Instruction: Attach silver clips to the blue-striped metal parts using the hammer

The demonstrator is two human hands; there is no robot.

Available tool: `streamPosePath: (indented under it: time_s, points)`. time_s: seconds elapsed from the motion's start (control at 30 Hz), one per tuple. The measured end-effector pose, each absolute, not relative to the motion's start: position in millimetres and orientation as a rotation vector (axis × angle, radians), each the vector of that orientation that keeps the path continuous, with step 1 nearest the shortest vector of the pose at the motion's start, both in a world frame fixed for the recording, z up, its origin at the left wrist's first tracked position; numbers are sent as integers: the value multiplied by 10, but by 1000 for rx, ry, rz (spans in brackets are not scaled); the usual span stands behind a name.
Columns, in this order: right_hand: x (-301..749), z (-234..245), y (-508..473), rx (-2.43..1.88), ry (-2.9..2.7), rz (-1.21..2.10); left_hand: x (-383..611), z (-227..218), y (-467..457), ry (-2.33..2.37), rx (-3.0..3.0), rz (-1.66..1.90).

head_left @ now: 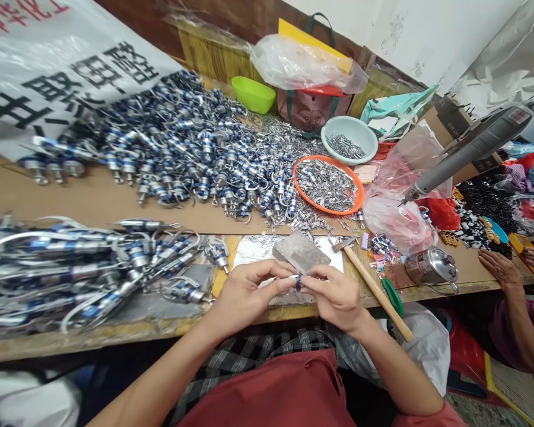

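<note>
Both hands meet at the front edge of the bench. My left hand (256,289) pinches one side of a small blue and silver metal piece (298,283), and my right hand (336,296) grips its other side. Most of that piece is hidden by the fingers. Just beyond the fingertips lies a grey metal block (301,251) on white paper. A hammer (374,284) with a wooden handle rests right of my right hand, its head by the block. To the left of my left hand are blue and silver metal assemblies (187,290) with curved arms.
A large heap of similar assemblies (182,136) fills the back left. An orange basket (360,196) and a pale bowl (371,148) hold small metal parts. An electric screwdriver (467,151) hangs at right, above a metal mug (427,267). Another person's hand (501,267) rests far right.
</note>
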State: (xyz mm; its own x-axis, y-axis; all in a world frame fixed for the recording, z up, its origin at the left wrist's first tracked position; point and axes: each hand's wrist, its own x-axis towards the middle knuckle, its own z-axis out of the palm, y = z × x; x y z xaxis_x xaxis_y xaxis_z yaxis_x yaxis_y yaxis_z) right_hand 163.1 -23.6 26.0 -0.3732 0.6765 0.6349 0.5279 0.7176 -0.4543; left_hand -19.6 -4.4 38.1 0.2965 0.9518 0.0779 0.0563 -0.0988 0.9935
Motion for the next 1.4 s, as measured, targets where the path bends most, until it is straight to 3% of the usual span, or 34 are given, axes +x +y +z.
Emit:
streamPosePath:
  time_s: [0.13,0.43,0.6,1.1,1.27,1.4]
  points:
    - [1597,243,-280,-997,-1941,367,-160,372,-44,1048,1346,990]
    - [1731,315,-288,-733,-2278,-155,-174,359,-76,1025,1258,1011]
    - [1733,332,-274,-720,-2289,-236,-203,466,-68,967,1448,1023]
    - [1657,212,-373,-931,-2172,-36,-183,327,-48,981,1209,934]
    - [1568,176,-369,-1035,-1960,277,-116,273,-73,1015,949,918]
    - [1509,170,-404,-1114,-1841,334,-36,223,-131,1023,742,929]
